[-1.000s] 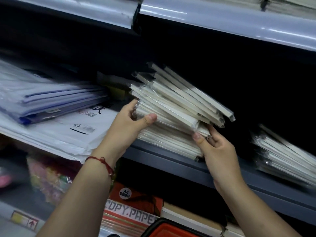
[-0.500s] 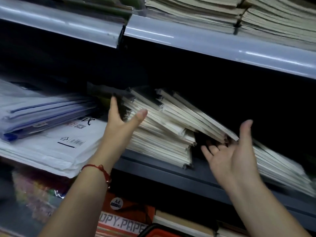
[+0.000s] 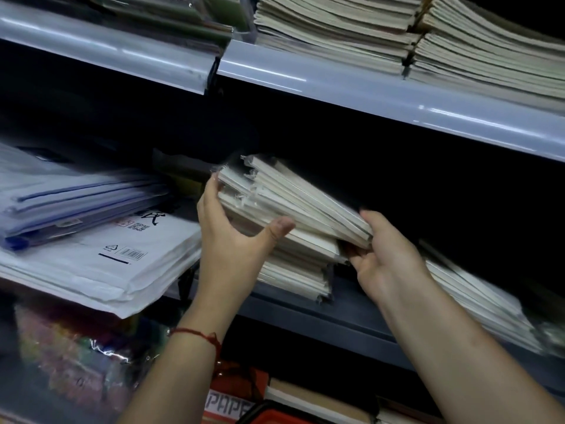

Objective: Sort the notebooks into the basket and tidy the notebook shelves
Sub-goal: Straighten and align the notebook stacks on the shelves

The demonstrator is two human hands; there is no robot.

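Tidying judged approx. midway: the middle shelf (image 3: 351,313) is being straightened, w/ a slanted side stack (image 3: 477,298) left to square. The wrapped notebooks (image 3: 293,209) are being gripped there by the left hand (image 3: 232,240) & right hand (image 3: 385,252). Basket (image 3: 275,416) is being left unfilled, barely visible.

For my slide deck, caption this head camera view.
Both hands, left hand and right hand, grip a tilted bundle of wrapped notebooks on the middle shelf.

Both hands are on a tilted bunch of wrapped notebooks (image 3: 293,203) on the middle shelf (image 3: 351,319): left hand (image 3: 232,240) grips the left end, right hand (image 3: 385,258) holds the lower right corner. More notebook stacks (image 3: 336,29) sit up top.
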